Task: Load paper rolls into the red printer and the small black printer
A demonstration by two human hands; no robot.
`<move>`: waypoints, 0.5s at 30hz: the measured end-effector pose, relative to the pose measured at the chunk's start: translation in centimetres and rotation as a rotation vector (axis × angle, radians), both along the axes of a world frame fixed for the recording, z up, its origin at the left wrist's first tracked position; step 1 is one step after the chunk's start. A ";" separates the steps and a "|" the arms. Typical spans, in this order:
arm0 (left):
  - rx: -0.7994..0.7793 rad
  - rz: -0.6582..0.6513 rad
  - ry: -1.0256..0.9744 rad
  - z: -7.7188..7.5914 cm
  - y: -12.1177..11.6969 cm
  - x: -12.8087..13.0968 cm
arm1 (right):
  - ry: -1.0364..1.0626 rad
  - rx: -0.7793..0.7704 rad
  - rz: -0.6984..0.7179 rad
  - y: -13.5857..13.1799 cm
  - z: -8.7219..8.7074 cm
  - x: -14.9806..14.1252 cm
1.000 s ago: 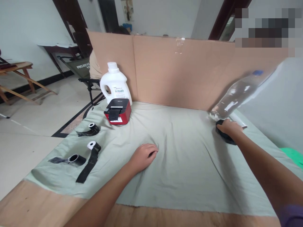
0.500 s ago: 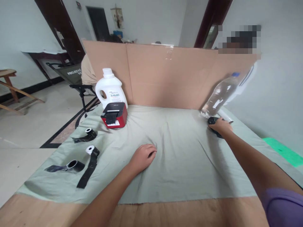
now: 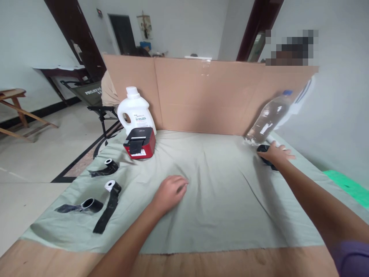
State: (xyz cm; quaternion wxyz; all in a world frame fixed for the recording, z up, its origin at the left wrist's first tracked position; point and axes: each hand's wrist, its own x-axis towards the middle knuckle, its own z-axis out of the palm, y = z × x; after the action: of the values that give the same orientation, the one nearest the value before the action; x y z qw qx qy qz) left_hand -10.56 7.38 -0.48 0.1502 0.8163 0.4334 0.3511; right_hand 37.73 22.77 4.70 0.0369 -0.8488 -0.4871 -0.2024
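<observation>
My right hand (image 3: pixel 276 153) is at the right of the cloth, fingers spread, over a black object (image 3: pixel 263 148) whose kind I cannot make out because the hand partly hides it. A clear plastic bottle (image 3: pixel 269 117) with a blue cap stands just behind, and a white cylinder (image 3: pixel 270 138) shows partly beside it. My left hand (image 3: pixel 170 193) rests on the middle of the cloth with its fingers curled in and nothing visible in them.
A red and black label printer (image 3: pixel 142 144) stands before a white detergent jug (image 3: pixel 135 111) at the left. Several black rolls (image 3: pixel 108 206) lie nearer on the green cloth (image 3: pixel 207 215). A cardboard panel (image 3: pixel 201 96) bounds the back; a person sits behind it.
My right hand has loosened from the black object, its fingers now spreading out to the right. My left hand has hardly moved. The view has tilted slightly.
</observation>
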 end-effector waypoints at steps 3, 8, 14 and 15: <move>0.106 0.199 -0.251 3.5 1.5 -3.1 | -0.007 0.008 0.169 0.9 0.3 -4.0; 0.207 0.640 -0.583 8.5 6.6 -10.4 | 0.061 -0.025 0.616 1.5 0.1 -17.8; 0.089 0.931 -0.539 6.7 10.5 -17.0 | 0.250 -0.267 0.917 -0.7 -2.0 -28.6; 0.069 0.948 -0.521 6.0 10.9 -17.7 | 0.277 -0.290 0.925 -0.9 -2.5 -28.6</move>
State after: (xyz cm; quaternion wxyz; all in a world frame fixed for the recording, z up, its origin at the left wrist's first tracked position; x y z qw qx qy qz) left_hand -28.30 18.24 5.56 0.0510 0.4217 0.6908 0.5852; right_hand 9.14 21.87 2.19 0.0686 -0.5594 -0.8258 0.0192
